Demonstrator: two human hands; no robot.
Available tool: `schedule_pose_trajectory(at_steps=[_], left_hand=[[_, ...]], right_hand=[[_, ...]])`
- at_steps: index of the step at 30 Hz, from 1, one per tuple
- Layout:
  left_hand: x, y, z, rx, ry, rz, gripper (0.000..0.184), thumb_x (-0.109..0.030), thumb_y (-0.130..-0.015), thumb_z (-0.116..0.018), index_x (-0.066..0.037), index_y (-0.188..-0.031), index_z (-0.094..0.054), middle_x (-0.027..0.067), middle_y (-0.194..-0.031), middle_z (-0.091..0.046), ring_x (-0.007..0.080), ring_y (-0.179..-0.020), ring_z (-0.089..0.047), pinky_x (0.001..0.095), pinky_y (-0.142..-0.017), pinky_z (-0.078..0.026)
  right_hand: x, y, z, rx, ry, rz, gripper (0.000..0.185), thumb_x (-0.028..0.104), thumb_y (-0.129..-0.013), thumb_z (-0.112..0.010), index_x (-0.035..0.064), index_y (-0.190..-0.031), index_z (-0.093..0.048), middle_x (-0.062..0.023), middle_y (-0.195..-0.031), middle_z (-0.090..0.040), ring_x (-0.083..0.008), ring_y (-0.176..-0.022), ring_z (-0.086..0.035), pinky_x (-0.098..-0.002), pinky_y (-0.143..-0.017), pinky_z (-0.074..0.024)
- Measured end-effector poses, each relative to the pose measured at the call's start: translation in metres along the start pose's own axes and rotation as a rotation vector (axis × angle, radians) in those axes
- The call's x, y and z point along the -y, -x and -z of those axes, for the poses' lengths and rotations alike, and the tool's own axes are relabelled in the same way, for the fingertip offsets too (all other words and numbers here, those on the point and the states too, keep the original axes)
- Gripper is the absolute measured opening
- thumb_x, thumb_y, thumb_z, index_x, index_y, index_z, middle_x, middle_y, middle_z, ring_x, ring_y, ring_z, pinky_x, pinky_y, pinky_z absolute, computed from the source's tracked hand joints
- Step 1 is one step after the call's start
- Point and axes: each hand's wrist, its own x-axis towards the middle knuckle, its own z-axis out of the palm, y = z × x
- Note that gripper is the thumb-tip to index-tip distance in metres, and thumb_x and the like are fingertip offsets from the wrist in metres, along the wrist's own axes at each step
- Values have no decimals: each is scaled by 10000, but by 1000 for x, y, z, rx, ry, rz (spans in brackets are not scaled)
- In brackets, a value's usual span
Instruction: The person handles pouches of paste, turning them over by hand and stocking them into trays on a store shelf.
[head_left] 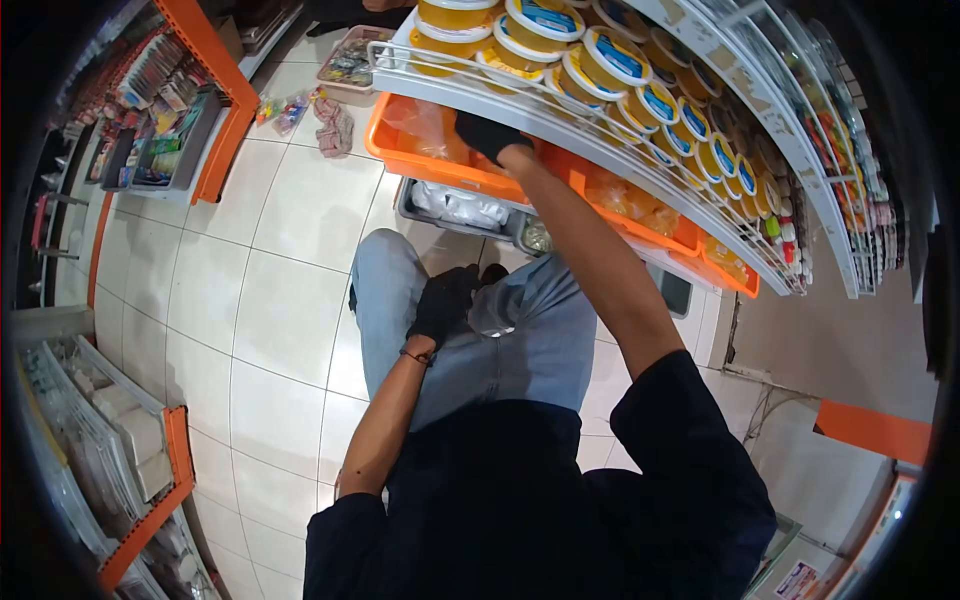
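Right hand (485, 134), gloved, dips into the orange bin (405, 166); hidden fingers leave its grip undeterminable. Beside it lies a clear bag (428, 125), contained by the bin's walls. The right arm stretches forward. Left hand (442, 305) lies across the lap, apparently for balance, grip likewise unclear.

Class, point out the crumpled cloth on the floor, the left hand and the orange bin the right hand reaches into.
Crumpled cloth (333, 130): head view, its middle.
Left hand (441, 305): head view, back of the glove.
Orange bin (440, 173): head view, front wall.
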Motion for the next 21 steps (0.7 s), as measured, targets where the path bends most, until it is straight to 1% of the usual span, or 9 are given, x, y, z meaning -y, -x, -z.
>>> schedule_pose_trajectory(at_steps=[2,4,7,10,13,16,19,21], left_hand=[[1,-1,3,20,31,-36,348,-362,-977,-542,-44,-927,-673,23,-772,-634,76,-576,-541,235,-493,-412],[2,1,7,45,31,-25,312,-326,-985,-535,-50,-981,-679,9,-822,-649,70,-589,-545,227,-494,-413],[3,-1,12,44,-103,-72,279,-269,-995,-519,-51,-1053,-683,0,-843,-663,69,-605,-551,228,-501,-420],[2,0,13,44,11,86,283,-239,-991,-515,-34,-1106,-672,15,-870,-679,76,-619,-564,234,-514,-431],[4,-1,13,39,4,-6,284,-230,-982,-520,-22,-1112,-663,39,-876,-688,90,-627,-575,247,-539,-447],[4,-2,14,55,-191,-104,272,-211,-971,-526,-24,-1114,-662,62,-887,-695,106,-623,-579,263,-564,-460],[9,-4,14,35,-204,-47,267,-201,-971,-519,-29,-1117,-662,80,-905,-700,113,-621,-586,276,-586,-471],[23,-8,14,31,-280,-111,247,-171,-954,-523,-32,-1111,-653,98,-904,-687,162,-652,-615,303,-604,-485]], right_hand=[[-10,-15,-4,-25,-46,-79,295,241,-969,-425,69,-1137,-595,-183,-1117,-635,-355,-1025,-611,-439,-925,-473],[-18,-24,-8,-39,-19,-80,298,247,-967,-427,70,-1139,-595,-184,-1119,-635,-354,-1025,-610,-439,-925,-473],[-24,-32,-16,-52,26,-59,305,257,-965,-430,71,-1141,-595,-184,-1122,-634,-352,-1026,-610,-439,-925,-473],[-24,-33,-24,-59,70,-36,311,266,-963,-432,72,-1143,-595,-184,-1125,-634,-350,-1027,-609,-439,-924,-473],[-22,-31,-26,-59,106,-13,317,276,-961,-435,74,-1146,-596,-184,-1129,-633,-349,-1027,-609,-439,-924,-473],[-22,-27,-24,-60,133,1,324,285,-959,-437,75,-1148,-596,-185,-1132,-633,-347,-1028,-608,-439,-924,-473],[-22,-24,-23,-66,151,20,331,295,-957,-440,77,-1150,-596,-185,-1135,-632,-346,-1028,-608,-440,-924,-473],[-22,-24,-27,-63,157,36,335,301,-956,-441,78,-1152,-597,-185,-1137,-632,-345,-1029,-608,-440,-924,-474]])
